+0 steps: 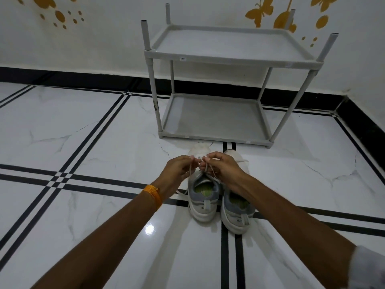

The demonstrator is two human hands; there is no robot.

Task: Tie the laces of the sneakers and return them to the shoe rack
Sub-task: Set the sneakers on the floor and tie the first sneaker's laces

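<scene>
Two white and grey sneakers stand side by side on the tiled floor, heels toward me. Over the left sneaker (203, 202) both hands pinch its white laces (206, 168). My left hand (177, 174), with an orange thread band at the wrist, holds one lace end; my right hand (223, 167) holds the other strand and a small loop. The hands almost touch above the tongue. The right sneaker (237, 213) lies partly under my right forearm, its laces hidden. The grey two-shelf shoe rack (229, 59) stands just beyond the shoes, both shelves bare.
The floor is glossy white marble tile with black double stripes (87, 142). A white wall with orange butterfly decals (260, 11) and a black skirting runs behind the rack; a second wall closes the right side.
</scene>
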